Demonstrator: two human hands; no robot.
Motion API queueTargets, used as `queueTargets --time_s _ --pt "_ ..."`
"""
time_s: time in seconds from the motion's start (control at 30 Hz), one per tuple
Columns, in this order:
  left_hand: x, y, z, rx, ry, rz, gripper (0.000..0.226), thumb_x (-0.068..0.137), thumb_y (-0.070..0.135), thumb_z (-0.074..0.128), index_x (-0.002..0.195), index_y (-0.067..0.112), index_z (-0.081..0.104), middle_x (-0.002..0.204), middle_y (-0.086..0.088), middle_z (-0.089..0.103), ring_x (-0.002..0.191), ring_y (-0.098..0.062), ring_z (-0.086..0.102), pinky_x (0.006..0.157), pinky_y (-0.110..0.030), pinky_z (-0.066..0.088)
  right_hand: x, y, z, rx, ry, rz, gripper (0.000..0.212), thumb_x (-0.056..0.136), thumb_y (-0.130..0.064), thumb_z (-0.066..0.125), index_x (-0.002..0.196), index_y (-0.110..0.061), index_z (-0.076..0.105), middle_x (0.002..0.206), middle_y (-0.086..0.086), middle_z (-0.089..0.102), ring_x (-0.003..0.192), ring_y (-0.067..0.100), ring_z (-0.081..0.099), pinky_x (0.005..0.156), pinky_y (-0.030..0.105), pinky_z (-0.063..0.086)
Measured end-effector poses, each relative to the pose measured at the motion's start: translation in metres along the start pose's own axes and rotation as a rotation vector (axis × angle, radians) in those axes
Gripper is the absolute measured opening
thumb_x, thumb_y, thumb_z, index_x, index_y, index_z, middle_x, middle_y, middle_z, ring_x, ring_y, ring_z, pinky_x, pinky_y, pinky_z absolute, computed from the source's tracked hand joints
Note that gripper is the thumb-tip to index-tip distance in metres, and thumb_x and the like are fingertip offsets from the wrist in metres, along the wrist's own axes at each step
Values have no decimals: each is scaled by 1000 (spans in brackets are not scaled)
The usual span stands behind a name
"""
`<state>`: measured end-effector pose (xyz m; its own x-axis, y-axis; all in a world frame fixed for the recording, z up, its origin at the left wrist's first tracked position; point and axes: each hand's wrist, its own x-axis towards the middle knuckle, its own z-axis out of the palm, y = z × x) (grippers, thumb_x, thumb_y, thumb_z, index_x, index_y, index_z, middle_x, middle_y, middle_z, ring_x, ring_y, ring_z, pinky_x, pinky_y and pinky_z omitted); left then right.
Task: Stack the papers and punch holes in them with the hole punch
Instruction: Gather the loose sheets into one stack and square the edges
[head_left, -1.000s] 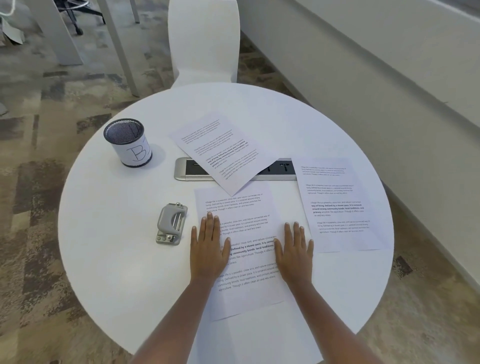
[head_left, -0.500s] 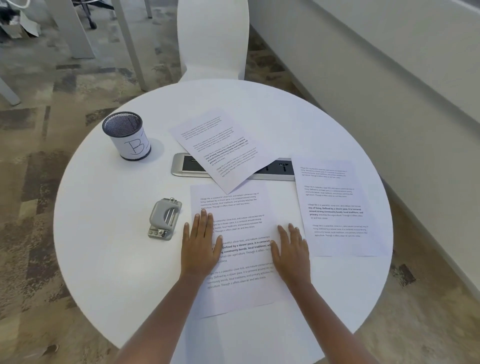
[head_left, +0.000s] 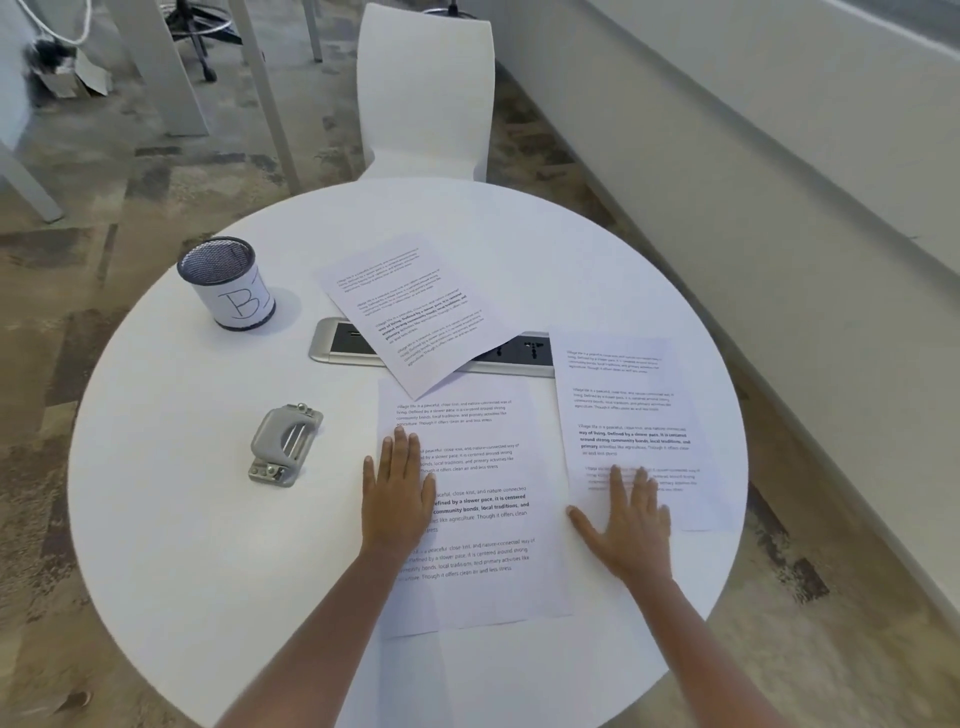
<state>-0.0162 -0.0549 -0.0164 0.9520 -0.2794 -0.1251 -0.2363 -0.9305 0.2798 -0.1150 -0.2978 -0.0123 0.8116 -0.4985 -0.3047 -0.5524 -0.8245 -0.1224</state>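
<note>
Three printed sheets lie apart on the round white table (head_left: 208, 545). The near sheet (head_left: 483, 519) lies in front of me, and my left hand (head_left: 397, 499) rests flat on its left edge, fingers together. The right sheet (head_left: 628, 410) lies beside it; my right hand (head_left: 626, 519) lies spread on its lower left corner, blurred. The far sheet (head_left: 415, 312) lies askew, its near corner overlapping the near sheet. A grey metal hole punch (head_left: 284, 444) stands to the left of my left hand, untouched.
A mesh pen cup (head_left: 228, 283) marked "B" stands at the table's back left. A silver socket strip (head_left: 343, 343) set in the table lies partly under the far sheet. A white chair (head_left: 428, 93) stands behind the table. A wall runs along the right.
My right hand has slid right, off the near sheet onto the lower left corner of the right sheet. My left hand stays on the near sheet.
</note>
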Motion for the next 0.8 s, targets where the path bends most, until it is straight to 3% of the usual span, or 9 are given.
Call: queueTargets --time_s 0.07,0.17,0.23,0.4,0.5,0.6,0.7,0.8 --pt "0 0 1 -20 18 -21 59 95 26 44 144 1 22 154 -20 19 143 -33 21 116 -48 19 1 -1 -1 -6 -15 -6 87 84 -63 38 147 -16 0 156 20 -5 145 33 -3 115 50 11" --pt "-5 2 -2 1 93 -15 59 79 15 68 129 -9 48 135 -33 47 124 -45 48 99 -57 42 3 -4 -2 23 1 1 82 85 -54 43 146 -15 6 156 21 1 144 35 2 114 52 14" --pt "-8 4 -4 26 111 -15 55 72 15 73 118 -11 58 125 -35 55 113 -48 57 89 -59 48 4 -6 -2 27 32 10 76 85 -47 45 145 -14 12 154 22 9 143 35 9 111 51 20" --pt "-18 1 1 -9 94 -92 54 76 28 58 118 -6 59 130 -29 54 119 -47 53 96 -57 44 10 1 -11 -31 130 -52 66 83 -28 46 142 -12 23 137 22 40 126 34 39 88 43 46" --pt "-17 3 3 -29 116 -134 57 83 34 60 127 -2 52 141 -25 45 129 -44 43 105 -53 36 15 10 -18 36 152 -118 66 80 -18 50 141 -13 26 121 12 55 108 29 52 75 37 49" --pt "-15 12 5 -68 101 -178 60 87 34 59 134 -1 44 147 -22 36 136 -41 33 111 -50 28 12 10 -21 79 158 -200 64 81 -25 53 140 -19 29 125 6 56 111 26 54 77 35 49" --pt "-15 24 7 -89 110 -194 57 83 26 66 128 -4 51 140 -27 44 128 -46 42 105 -54 36 -1 -5 -16 20 139 -307 60 82 -40 51 138 -22 35 136 7 50 121 25 49 84 36 49" --pt "-12 32 7 -92 144 -203 56 84 27 64 129 -3 50 141 -25 44 129 -45 41 105 -53 37 -19 -21 -11 31 119 -410 59 79 -40 59 131 -16 48 129 14 57 117 30 55 81 43 51"
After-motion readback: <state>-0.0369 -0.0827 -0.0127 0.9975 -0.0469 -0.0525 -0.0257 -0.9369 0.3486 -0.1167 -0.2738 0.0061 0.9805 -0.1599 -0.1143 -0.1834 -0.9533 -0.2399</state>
